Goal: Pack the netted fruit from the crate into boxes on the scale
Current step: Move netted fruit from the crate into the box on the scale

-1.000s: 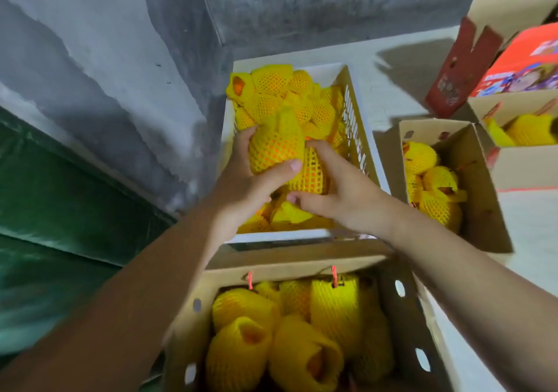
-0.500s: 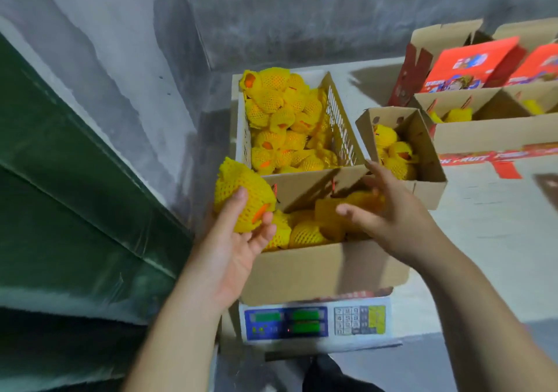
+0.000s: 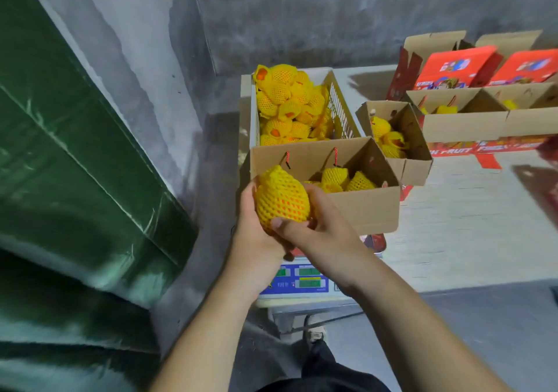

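Currently both hands, left hand (image 3: 253, 234) and right hand (image 3: 326, 234), cup one netted fruit (image 3: 282, 200) above the scale (image 3: 297, 283); red carton band (image 3: 453, 149) reads "FRUIT".

dim, cool, greyish light; the white table (image 3: 471, 240) at centre right is the brightest patch, with hard dark shadows beside the open boxes (image 3: 462, 120) at upper right. soft throughout, smeared at the right edge. wide-angle bending bows the wall lines at left
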Demonstrator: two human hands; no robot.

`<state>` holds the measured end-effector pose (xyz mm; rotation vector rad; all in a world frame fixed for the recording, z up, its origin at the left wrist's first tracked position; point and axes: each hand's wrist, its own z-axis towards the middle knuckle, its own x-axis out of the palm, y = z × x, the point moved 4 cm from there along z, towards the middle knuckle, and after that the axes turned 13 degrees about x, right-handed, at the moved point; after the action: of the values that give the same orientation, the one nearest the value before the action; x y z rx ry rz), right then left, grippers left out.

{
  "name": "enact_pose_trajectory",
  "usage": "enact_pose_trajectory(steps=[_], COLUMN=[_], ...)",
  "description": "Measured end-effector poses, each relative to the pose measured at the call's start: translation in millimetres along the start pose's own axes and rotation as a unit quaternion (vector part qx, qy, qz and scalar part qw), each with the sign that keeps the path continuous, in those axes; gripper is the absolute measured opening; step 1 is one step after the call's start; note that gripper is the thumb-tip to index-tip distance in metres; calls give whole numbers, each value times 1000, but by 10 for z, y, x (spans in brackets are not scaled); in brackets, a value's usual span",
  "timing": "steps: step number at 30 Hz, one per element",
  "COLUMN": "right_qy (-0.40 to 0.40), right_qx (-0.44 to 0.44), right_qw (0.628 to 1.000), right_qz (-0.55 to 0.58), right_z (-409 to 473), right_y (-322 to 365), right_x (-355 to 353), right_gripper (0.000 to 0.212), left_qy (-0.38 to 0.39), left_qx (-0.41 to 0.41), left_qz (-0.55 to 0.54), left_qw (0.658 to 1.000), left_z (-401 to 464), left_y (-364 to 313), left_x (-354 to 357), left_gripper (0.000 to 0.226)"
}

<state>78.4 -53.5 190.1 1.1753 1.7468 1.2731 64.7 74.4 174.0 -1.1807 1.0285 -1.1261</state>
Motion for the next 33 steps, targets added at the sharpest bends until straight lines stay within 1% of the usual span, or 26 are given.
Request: enact_pose_trajectory(steps=[3,4,6,8,10,11,12,13,15,16,17,18,19,21,24,27,33], right_qy=[16,11,-20,-71,-145,-190,-231,-255,-249,-235,-227,-223,-220,-202,-156,-141,-137], right_qx=[27,29,28,6,-61,-93,-105,-89,-2,29,38,28,10,-16,-20,-31,-51], right_qw=[999,1000,999,996,982,965,942,915,860,843,841,855,877,913,949,963,969], right_qz=[8,-1,-27,-59,-108,-154,-221,-301,-445,-482,-489,-467,-428,-354,-272,-229,-197], right_z=[-116,-148,-172,-139,-49,22,108,205,361,380,363,314,255,142,21,-63,-116], right_y=[-23,-19,36,190,410,518,609,677,686,648,607,565,511,377,203,156,146], right_x=[-10,-17,-53,-128,-240,-318,-404,-486,-607,-636,-634,-606,-562,-450,-308,-259,-229], right_gripper=[53,55,58,59,66,74,82,88,93,90,83,74,66,52,42,35,31], left_qy=[65,79,97,94,72,58,45,37,33,33,34,34,32,30,29,24,24], left_qx=[19,28,30,17,8,14,22,28,29,28,26,25,24,19,10,5,4], left_qz=[116,136,134,79,37,38,42,46,53,57,61,61,58,50,49,48,50], left_qw=[991,987,986,992,997,998,998,998,998,997,997,997,998,998,998,999,998], left_z=[-105,-123,-127,-129,-150,-162,-169,-174,-190,-202,-216,-236,-254,-277,-280,-283,-272], left_y=[8,-10,-59,-121,-149,-155,-155,-148,-125,-114,-110,-109,-105,-96,-94,-85,-31], left_x=[-43,-51,-71,-115,-186,-225,-264,-298,-360,-391,-417,-436,-452,-470,-480,-481,-435], left_gripper=[112,115,124,123,109,99,88,77,54,40,30,24,20,18,18,19,26])
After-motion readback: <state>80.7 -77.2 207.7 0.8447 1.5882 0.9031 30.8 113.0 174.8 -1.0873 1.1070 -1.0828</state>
